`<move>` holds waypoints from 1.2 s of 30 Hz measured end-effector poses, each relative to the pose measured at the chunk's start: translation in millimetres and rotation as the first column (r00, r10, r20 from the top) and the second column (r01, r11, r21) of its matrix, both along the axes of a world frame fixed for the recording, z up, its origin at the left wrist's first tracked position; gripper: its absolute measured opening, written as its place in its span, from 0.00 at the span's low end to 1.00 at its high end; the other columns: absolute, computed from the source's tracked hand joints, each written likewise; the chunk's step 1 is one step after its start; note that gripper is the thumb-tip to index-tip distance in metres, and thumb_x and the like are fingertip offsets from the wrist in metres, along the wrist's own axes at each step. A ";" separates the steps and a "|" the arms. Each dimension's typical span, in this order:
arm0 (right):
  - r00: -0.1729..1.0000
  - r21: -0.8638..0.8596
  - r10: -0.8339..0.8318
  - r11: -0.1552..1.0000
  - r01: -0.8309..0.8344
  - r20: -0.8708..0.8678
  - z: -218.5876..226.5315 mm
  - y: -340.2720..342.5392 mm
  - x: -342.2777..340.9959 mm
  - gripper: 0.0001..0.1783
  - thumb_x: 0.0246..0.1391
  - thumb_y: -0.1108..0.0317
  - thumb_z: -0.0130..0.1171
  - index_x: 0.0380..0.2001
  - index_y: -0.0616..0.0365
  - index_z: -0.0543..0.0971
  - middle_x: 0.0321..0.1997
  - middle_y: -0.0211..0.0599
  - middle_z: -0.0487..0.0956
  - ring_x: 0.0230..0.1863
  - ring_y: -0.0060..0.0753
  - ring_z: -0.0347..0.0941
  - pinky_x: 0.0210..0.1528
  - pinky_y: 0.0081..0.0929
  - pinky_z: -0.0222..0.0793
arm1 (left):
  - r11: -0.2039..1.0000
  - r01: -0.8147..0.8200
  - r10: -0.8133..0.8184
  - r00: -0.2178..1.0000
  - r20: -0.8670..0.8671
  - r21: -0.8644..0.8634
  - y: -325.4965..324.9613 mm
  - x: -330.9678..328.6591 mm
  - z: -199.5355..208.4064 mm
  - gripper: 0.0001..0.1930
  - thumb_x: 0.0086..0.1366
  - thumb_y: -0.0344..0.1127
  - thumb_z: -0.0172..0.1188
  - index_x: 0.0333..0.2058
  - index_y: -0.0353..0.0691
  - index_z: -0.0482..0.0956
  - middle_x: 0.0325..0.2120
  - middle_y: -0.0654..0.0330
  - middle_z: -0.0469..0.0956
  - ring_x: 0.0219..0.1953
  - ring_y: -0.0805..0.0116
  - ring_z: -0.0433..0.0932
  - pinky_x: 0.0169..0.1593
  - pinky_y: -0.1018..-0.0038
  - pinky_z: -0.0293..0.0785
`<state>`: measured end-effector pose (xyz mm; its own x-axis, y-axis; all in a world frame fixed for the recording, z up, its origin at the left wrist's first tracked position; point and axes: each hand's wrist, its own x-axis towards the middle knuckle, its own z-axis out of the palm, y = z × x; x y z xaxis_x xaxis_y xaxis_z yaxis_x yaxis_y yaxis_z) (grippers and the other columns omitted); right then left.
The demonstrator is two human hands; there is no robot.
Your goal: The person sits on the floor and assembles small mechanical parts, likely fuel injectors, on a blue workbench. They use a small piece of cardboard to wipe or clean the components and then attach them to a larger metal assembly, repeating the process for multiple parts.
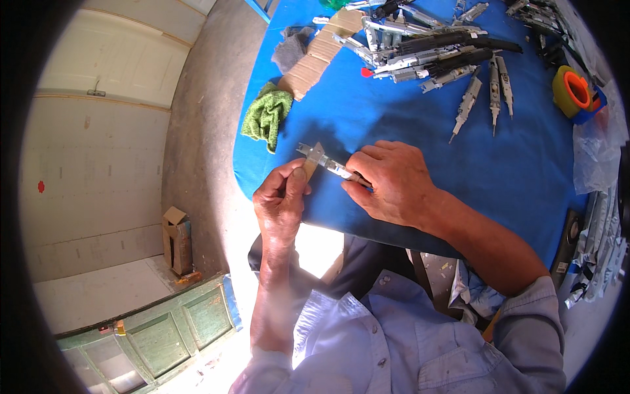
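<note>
Hands: two, left hand [281, 200], right hand [388, 180], gripping one metal part [323, 159].

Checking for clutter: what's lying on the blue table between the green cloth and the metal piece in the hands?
Nothing: in the head view, only bare blue table separates the green cloth from the metal piece.

Head-worn fisheye looks steeply down (close) onto the blue table [407, 125].

tablecloth [407, 125]: plain bright blue
knitted rag [266, 115]: green
tape roll [572, 90]: yellow, orange core
metal tool parts [426, 49]: silver and black
cardboard strip [321, 52]: tan
shirt [407, 341]: pale blue
</note>
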<state>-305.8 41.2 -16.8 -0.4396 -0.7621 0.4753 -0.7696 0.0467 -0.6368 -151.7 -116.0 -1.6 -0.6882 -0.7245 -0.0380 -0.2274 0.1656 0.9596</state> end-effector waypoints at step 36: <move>1.000 0.052 -0.013 0.999 0.012 0.011 2.9 2.3 3.4 0.11 0.47 0.62 0.70 0.25 0.53 0.78 0.25 0.32 0.77 0.31 0.43 0.76 0.33 0.43 0.69 | 0.998 -0.056 0.056 0.997 -0.054 -0.008 0.5 -1.0 -5.2 0.09 0.71 0.31 0.62 0.47 0.36 0.84 0.24 0.67 0.79 0.22 0.85 0.68 0.26 0.85 0.63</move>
